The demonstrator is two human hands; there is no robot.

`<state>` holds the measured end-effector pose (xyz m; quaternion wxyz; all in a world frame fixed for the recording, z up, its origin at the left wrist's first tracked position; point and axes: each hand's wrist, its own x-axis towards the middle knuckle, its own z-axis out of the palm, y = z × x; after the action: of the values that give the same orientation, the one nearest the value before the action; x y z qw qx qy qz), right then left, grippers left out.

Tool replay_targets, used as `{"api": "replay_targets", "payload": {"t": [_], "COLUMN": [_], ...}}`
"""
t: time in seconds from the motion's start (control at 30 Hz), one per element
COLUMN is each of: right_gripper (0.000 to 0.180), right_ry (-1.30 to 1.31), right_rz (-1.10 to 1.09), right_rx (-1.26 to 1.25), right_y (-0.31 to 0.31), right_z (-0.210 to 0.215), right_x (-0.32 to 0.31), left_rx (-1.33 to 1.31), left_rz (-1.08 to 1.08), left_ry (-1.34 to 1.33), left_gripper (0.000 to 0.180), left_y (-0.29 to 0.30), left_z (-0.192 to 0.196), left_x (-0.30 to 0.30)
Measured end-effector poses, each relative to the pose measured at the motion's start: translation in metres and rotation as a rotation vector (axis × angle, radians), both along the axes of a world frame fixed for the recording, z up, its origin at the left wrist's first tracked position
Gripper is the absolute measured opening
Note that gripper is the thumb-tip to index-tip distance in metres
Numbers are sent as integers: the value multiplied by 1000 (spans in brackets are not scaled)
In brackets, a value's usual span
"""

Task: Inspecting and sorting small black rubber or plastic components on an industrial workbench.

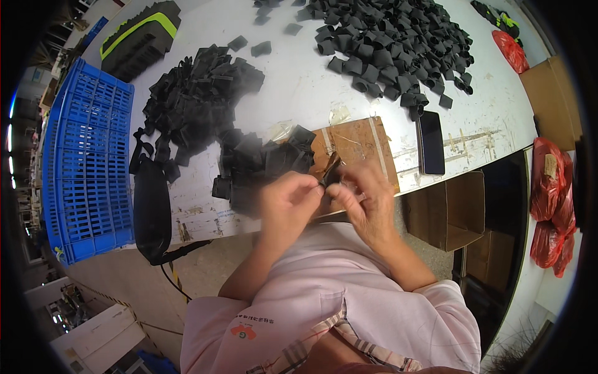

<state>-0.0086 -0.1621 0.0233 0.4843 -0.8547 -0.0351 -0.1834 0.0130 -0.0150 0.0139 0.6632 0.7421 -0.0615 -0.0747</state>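
Over the table's near edge, my two hands meet at a small black fabric piece [332, 176]. Thumb and fingertips of my left hand [288, 198] are pinched at its left side. My right hand [369, 204] curls round its other side, with thumb and fingers closed on it and slightly blurred. Part of the piece is hidden by the fingers. Beneath and beyond the hands lies a brown board [364, 144] with strips of clear tape. A heap of flat black fabric pieces [283, 157] sits against the board, just beyond my left hand.
A blue plastic crate [90, 162] stands at the left, beside a long black pouch [151, 209]. More black pieces [193, 93] are heaped mid-left; black tubular loops [398, 43] cover the far right. A phone [431, 143] lies right of the board, above an open cardboard box [464, 209].
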Motion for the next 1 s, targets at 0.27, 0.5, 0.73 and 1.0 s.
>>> {"api": "replay_targets", "payload": {"t": [0.27, 0.5, 0.73, 1.0], "right_gripper": [15, 4, 14, 21], "right_ry": [-112, 451, 660, 505], "right_rz": [-8, 117, 401, 531], "right_rx": [-113, 931, 1227, 927], "right_y": [14, -1, -5, -18], "right_z": [-15, -4, 2, 39], "right_x": [4, 10, 13, 51], "left_rx": [76, -952, -123, -1417], "left_rz": [331, -138, 261, -298], "left_ry": [-266, 595, -277, 813], "left_gripper": [10, 17, 22, 23], "left_y": [-22, -4, -23, -1], "left_z": [-23, 16, 7, 40], "left_x": [-13, 6, -2, 41]}}
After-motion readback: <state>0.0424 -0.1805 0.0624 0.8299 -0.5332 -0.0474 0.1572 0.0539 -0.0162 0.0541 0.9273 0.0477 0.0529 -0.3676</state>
